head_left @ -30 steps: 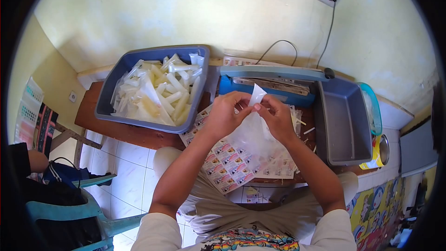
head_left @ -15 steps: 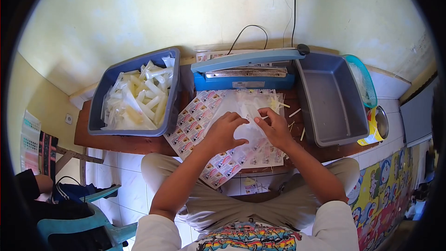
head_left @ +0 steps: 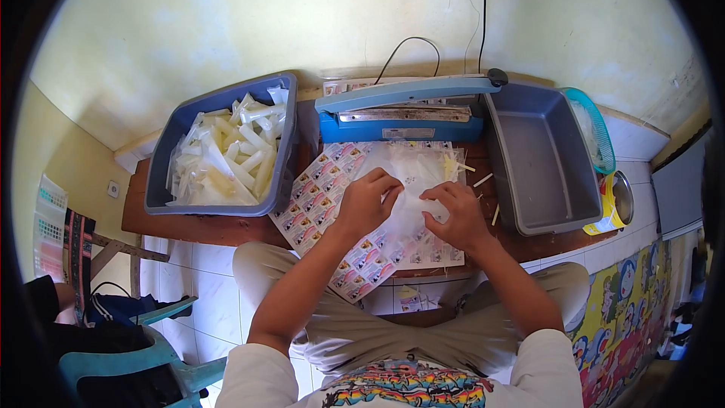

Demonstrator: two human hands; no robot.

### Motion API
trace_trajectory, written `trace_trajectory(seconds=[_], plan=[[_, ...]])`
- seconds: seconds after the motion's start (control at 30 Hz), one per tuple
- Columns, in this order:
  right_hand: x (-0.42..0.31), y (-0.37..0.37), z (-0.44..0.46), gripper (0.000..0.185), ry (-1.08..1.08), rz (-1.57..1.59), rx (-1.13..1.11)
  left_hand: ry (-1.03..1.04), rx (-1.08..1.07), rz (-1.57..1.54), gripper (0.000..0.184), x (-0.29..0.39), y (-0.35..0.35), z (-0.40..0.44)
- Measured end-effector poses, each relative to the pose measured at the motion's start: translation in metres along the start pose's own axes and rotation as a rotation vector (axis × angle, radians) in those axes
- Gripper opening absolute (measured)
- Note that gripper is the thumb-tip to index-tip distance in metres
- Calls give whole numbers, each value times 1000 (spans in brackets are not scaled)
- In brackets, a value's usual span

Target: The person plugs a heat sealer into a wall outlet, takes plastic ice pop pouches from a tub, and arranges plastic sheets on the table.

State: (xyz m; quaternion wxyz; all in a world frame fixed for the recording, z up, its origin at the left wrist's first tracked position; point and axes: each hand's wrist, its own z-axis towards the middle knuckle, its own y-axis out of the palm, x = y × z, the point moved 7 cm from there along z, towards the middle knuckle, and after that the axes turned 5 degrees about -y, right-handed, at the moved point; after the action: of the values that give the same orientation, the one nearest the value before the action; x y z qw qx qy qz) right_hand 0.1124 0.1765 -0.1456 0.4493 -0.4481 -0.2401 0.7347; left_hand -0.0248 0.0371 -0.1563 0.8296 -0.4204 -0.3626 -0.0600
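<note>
Over the printed label sheets [head_left: 313,208], a clear plastic bag [head_left: 411,208] lies between my hands, its outline hard to make out. My left hand [head_left: 368,204] pinches the bag at its left side, thumb and fingers together. On the right, my right hand [head_left: 461,219] is open, thumb and fingers apart and curved over the plastic. Just behind the sheets stands a blue impulse sealer [head_left: 400,130] with its long arm [head_left: 408,92] raised. Pale strips [head_left: 457,166] lie near the sheets' upper right.
A grey tub [head_left: 155,174] on the left holds many filled plastic tubes [head_left: 242,155]. To the right sit another grey tub [head_left: 540,159], a teal basket [head_left: 593,125] and a yellow can [head_left: 615,204]. A teal chair [head_left: 128,363] stands at lower left.
My left hand has closed from spread fingers into a pinch. My right hand has opened from its pinch and moved slightly right and down. The view has shifted a little.
</note>
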Motion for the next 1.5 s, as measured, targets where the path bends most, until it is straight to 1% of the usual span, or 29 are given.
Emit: trace_trajectory(seconds=[0.03,0.07,0.17,0.23,0.3,0.37,0.4,0.47,0.5,0.53,0.57,0.63,0.7,0.73,0.77,0.83,0.87,0.93,1.03,1.17,1.23,1.27,1.33,1.37,1.43,1.5], plan=[[-7,-1,1,32,-88,-122,-8,-56,44,-60,8,-5,-3,1],[-6,2,0,32,-90,-121,-10,-112,89,-121,7,-10,-5,1],[0,21,-2,33,-40,-127,-19,-90,33,-154,9,-7,-7,2],[3,28,1,34,42,-85,45,-68,2,-151,8,-9,-2,-1],[7,36,1,34,69,-109,18,-47,-32,-143,8,-10,1,-4],[9,42,1,34,97,-136,-10,-152,-112,-162,9,-17,9,-7],[9,45,1,34,121,-127,-17,-150,-114,-162,9,-20,11,-8],[9,51,0,34,148,-118,-25,-145,-153,-77,16,-24,16,-11],[11,53,-1,35,189,-50,1,-145,-155,-79,16,-25,18,-13],[14,54,-2,37,228,18,26,-160,-147,-74,19,-27,20,-14],[14,56,-3,37,226,16,24,-175,-137,-69,23,-29,22,-15],[15,59,-3,42,251,108,12,-169,-123,-67,25,-34,25,-16],[11,59,-3,46,229,143,-1,-160,-112,-63,27,-34,25,-16],[8,59,-3,50,208,178,-15,-188,-107,-56,26,-35,23,-15],[7,58,-3,50,208,176,-14,-217,-104,-50,26,-36,21,-15],[0,65,-4,61,188,264,-136,-232,-98,-45,25,-39,22,-16],[-1,66,-5,61,189,266,-135,-250,-93,-39,25,-42,22,-17],[-8,72,-7,70,123,197,-218,-253,-110,-26,26,-43,24,-18],[-8,78,-10,75,96,183,-259,-255,-133,0,28,-44,23,-19],[1,75,-12,74,107,268,-315,-274,-155,-16,30,-43,20,-20],[-1,67,-7,74,-18,118,-284,-279,-179,1,30,-43,20,-20],[-2,66,-8,74,-18,119,-285,-286,-204,18,29,-43,21,-21],[-16,39,4,75,-24,-166,-94,-275,-205,16,29,-43,22,-21],[-15,42,6,75,-25,-165,-95,-263,-206,15,28,-42,22,-21],[-9,39,8,77,-12,-221,54,-269,-216,14,26,-42,21,-21],[4,52,6,75,-2,-185,48,-271,-224,11,25,-43,26,-20]])
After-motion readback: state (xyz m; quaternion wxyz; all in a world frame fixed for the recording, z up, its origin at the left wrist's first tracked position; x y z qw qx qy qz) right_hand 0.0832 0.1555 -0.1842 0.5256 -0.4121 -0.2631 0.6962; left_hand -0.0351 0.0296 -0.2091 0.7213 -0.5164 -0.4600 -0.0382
